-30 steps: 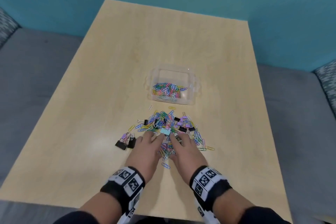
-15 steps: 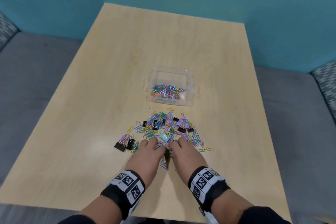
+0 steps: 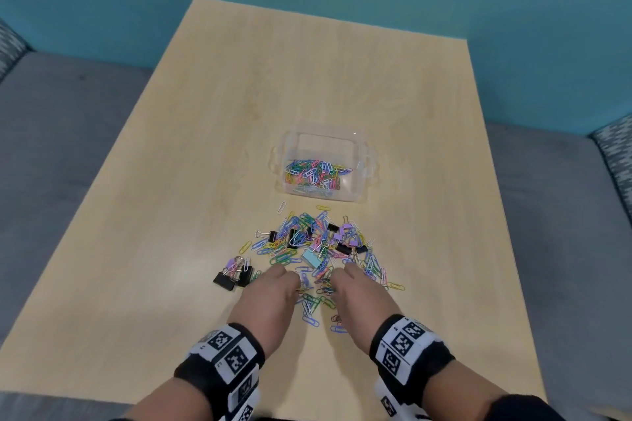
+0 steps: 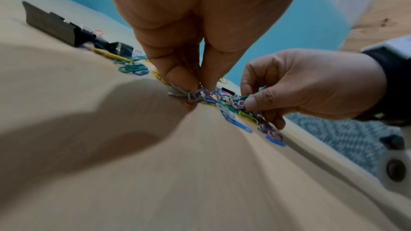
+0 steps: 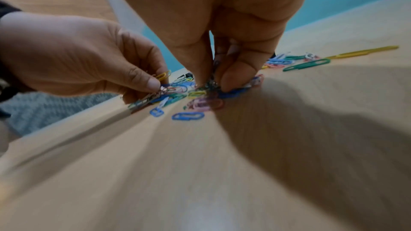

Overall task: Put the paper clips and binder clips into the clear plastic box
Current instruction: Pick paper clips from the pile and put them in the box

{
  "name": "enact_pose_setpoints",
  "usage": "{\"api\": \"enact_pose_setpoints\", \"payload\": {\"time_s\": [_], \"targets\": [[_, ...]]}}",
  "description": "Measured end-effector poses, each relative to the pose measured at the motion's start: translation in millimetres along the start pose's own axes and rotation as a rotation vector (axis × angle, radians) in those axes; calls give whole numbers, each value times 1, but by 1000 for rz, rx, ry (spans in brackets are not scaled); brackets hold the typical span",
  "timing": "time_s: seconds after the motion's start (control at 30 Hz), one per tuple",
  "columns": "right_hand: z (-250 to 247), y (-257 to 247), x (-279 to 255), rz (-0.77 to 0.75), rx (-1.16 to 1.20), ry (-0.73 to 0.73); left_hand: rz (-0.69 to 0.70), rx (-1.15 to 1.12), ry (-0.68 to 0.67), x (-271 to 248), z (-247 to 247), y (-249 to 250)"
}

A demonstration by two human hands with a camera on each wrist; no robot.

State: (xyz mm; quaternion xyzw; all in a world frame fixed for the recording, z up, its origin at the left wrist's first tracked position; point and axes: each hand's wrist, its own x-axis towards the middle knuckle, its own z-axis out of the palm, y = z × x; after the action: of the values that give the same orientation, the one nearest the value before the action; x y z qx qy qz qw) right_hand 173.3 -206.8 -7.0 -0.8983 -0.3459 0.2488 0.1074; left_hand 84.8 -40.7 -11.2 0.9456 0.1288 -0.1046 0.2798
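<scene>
A clear plastic box (image 3: 362, 161) stands mid-table with several coloured paper clips inside. In front of it lies a loose pile of paper clips (image 3: 307, 239) mixed with black, purple and light-blue binder clips (image 3: 313, 258). Both hands work at the pile's near edge. My left hand (image 3: 273, 290) pinches a bunch of paper clips (image 4: 191, 94) between thumb and fingertips against the table. Just to its right, my right hand (image 3: 355, 294) pinches another bunch of paper clips (image 5: 211, 85) with curled fingers. More clips lie between the two hands.
A separate small cluster of black and purple binder clips (image 3: 236, 273) lies left of my left hand. The wooden table (image 3: 171, 181) is flanked by grey upholstered seats (image 3: 51, 147), with a teal wall behind. Its near edge runs just below my wrists.
Both hands have slid back toward me along the pile's near edge and their fingers have curled in, closing on bunches of paper clips. The box has not moved.
</scene>
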Motion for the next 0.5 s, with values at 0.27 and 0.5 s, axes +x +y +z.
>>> {"api": "enact_pose_setpoints", "payload": {"time_s": [0.27,0.5], "targets": [[-38,15,20,70,256,-165,-137,-312,-185,23,-37,2],[-111,25,71,211,669,-178,-163,-608,-117,90,-101,12]]}}
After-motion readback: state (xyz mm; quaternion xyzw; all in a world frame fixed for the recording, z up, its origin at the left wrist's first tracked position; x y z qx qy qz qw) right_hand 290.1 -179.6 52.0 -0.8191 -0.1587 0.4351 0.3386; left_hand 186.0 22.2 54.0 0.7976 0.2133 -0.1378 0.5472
